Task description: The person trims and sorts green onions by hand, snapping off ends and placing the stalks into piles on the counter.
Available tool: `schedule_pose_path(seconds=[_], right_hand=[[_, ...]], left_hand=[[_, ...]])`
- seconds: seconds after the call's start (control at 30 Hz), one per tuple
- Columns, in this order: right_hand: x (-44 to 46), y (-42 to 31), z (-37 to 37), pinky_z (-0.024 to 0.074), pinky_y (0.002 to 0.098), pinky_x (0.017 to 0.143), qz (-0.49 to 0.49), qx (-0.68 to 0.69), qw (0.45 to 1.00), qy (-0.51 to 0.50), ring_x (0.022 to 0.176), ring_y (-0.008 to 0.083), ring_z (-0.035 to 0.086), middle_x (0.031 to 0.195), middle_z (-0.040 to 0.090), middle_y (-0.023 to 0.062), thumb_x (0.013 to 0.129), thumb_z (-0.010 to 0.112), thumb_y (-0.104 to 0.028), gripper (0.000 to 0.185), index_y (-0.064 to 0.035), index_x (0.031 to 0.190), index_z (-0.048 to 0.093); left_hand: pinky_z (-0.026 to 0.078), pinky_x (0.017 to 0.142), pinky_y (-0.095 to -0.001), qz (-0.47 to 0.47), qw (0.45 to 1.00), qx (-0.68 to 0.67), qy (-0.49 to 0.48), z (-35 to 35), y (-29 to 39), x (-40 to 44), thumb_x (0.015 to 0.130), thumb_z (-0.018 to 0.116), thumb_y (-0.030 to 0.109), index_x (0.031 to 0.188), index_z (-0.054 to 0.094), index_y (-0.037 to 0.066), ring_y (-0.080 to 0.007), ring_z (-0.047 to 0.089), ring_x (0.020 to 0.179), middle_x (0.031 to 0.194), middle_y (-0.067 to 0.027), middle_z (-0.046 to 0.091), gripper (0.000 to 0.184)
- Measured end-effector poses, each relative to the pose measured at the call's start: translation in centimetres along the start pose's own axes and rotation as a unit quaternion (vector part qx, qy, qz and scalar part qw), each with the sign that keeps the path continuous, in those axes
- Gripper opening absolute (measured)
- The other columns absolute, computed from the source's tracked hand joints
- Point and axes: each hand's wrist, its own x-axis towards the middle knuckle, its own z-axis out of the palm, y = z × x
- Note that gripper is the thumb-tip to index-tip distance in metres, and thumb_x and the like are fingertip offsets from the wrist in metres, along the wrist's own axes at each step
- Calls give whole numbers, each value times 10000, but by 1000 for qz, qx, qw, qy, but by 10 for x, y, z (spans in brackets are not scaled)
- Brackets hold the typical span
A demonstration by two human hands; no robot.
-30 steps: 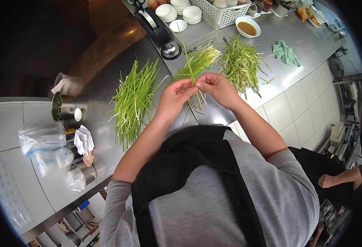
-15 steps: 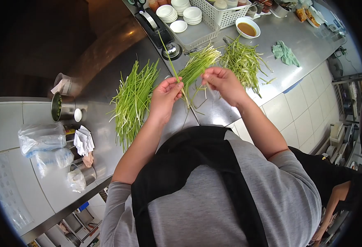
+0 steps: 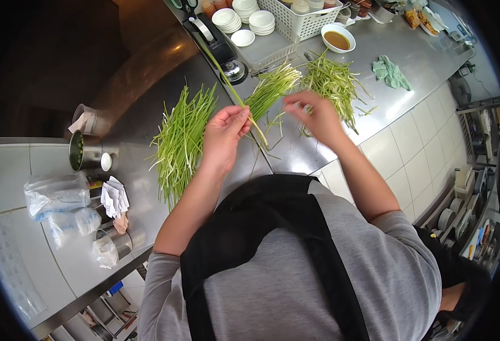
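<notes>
Green, the stalk (image 3: 227,79) slants from far left to near right above the surface (image 3: 298,160), pinched near its pale end by the left hand (image 3: 221,135); the blurred right hand (image 3: 317,117) hangs apart, rightward, its fingers' hold unclear.

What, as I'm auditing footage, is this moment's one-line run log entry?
left hand: holds stalk | right hand: off stalk, blurred, grip unclear | greens: three piles

Past the right hand (image 3: 318,117), heaped stalks (image 3: 334,79) obstruct.
</notes>
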Motion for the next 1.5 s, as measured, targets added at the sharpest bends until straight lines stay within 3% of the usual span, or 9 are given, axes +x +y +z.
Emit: schedule_pose_path(seconds=[0.27,0.47,0.93,1.13,1.17,1.27,1.33,1.37,1.5], right_hand=[[2,-14,48,454,230,634,99,300,943,-107,710,48,535,771,642,3,863,646,-137,144,-7,924,666],[-2,-16,47,454,229,771,123,332,926,-129,822,61,570,889,652,17,888,615,-109,135,-5,971,637],[1,-9,47,410,196,658,177,442,877,-66,719,43,509,826,592,-39,891,586,-104,55,-59,920,595],[10,3,39,389,191,625,196,444,874,-8,699,34,503,802,574,-46,898,587,-143,64,-82,918,589],[10,4,38,387,198,628,202,447,872,-3,704,31,503,794,562,-51,898,589,-146,61,-89,918,588],[10,5,39,378,197,620,224,456,861,-1,690,31,489,780,552,-57,899,594,-153,66,-91,920,589],[8,8,42,372,199,616,228,470,853,-9,681,31,478,774,545,-60,898,599,-157,67,-95,920,591],[7,8,43,366,201,612,232,484,843,-16,672,31,466,768,538,-64,896,604,-162,68,-99,919,594],[4,5,49,342,183,558,254,486,836,-6,618,19,423,721,515,-74,889,618,-169,75,-98,909,612]], left_hand=[[472,686,-206,17,1000,0,-9,6,4,-11,879,628,79,936,592,57,-75,575,751,860,-18,624,71],[468,695,-204,27,1000,-7,0,8,0,-8,881,626,80,929,591,71,-76,575,761,869,-11,620,60],[469,705,-215,-17,1000,-18,14,13,4,-12,906,601,130,1032,594,53,-78,566,776,887,-9,617,147],[467,745,-229,-55,930,345,-115,-16,-28,1,883,608,122,1122,559,19,-103,584,858,980,-45,628,265],[473,738,-239,96,886,439,-110,-15,-37,-3,878,599,111,1124,568,20,-113,590,855,948,-45,637,264],[483,748,-258,206,839,494,-100,-4,-30,-10,840,614,87,1090,612,33,-146,600,883,990,-78,631,255],[485,759,-264,-91,892,433,-95,0,-15,-8,832,624,81,1063,635,28,-151,581,948,1126,-104,581,237],[485,759,-264,-92,892,432,-95,-1,-13,-9,832,624,81,1063,635,28,-151,581,948,1126,-104,581,237],[475,738,-247,97,889,446,-42,1,-11,-7,849,626,95,1040,640,12,-132,571,905,1086,-85,586,209]])
